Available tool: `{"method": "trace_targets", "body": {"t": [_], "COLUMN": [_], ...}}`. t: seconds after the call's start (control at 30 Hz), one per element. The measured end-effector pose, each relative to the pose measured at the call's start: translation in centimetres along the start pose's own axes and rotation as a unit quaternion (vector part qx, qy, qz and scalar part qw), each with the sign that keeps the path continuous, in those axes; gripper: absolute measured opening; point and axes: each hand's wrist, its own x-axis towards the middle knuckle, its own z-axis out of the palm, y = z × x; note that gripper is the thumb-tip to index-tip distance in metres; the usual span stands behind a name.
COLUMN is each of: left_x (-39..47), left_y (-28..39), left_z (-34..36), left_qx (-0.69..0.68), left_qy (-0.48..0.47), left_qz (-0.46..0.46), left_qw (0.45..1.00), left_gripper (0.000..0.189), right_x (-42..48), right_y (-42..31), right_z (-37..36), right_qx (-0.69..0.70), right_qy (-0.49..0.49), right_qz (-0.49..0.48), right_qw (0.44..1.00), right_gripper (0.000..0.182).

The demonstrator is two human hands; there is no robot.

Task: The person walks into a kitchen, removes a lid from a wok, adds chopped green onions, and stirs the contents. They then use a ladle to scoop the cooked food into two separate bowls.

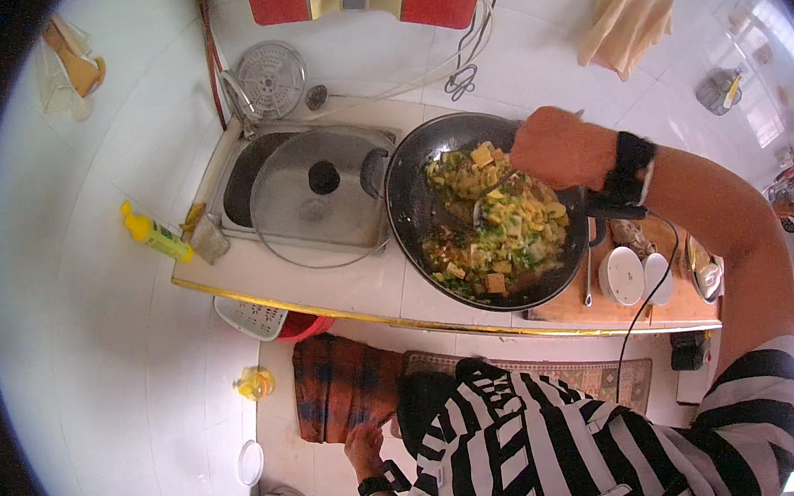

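A large black wok (pixel 414 246) stands on the counter, filled with chopped food, with tan square pieces and green bits (pixel 516 230). My right hand (pixel 555 149) is closed over the wok's upper right part, around the handle of a cooking utensil (pixel 501 183); its lower end is mostly hidden in the food. A dark band and a device sit on that wrist. Lower down, my left hand (pixel 363 446) hangs below the counter at the edge of a dark plaid cloth (pixel 345 387); its fingers are too unclear to tell whether they hold it.
Left of the wok, a clear lid (pixel 297 239) with a black knob lies over the sink (pixel 243 183). At right, a wooden board (pixel 558 312) bears white bowls (pixel 620 276) and a metal utensil (pixel 588 277). A black cable (pixel 634 323) crosses the counter's yellow edge. A yellow bottle (pixel 155 234) stands at left.
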Motion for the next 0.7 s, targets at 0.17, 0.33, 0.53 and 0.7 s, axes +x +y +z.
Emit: {"method": "trace_targets", "body": {"t": [0.17, 0.33, 0.53, 0.7], "left_x": [0.4, 1.1, 0.6, 1.5], "left_y": [0.7, 0.0, -0.3, -1.5], "left_z": [0.9, 1.7, 0.5, 0.6], "left_qx": [-0.427, -0.166, 0.017, -0.151], "left_qy": [0.001, 0.008, -0.024, -0.009], "left_qz": [-0.174, -0.154, -0.012, -0.124], "left_qw": [0.887, 0.974, 0.999, 0.981], "left_gripper": [0.019, 0.018, 0.023, 0.025], "right_x": [0.6, 4.1, 1.0, -5.2], "right_y": [3.5, 3.7, 0.9, 4.1], "right_z": [-2.0, 3.1, 4.8, 2.4], "right_qx": [0.001, -0.039, 0.015, 0.07], "right_qy": [0.027, 0.124, -0.032, -0.037], "right_qz": [0.043, 0.128, 0.118, 0.146], "right_qw": [0.999, 0.983, 0.992, 0.986], "right_gripper": [0.011, 0.007, 0.008, 0.015]}}
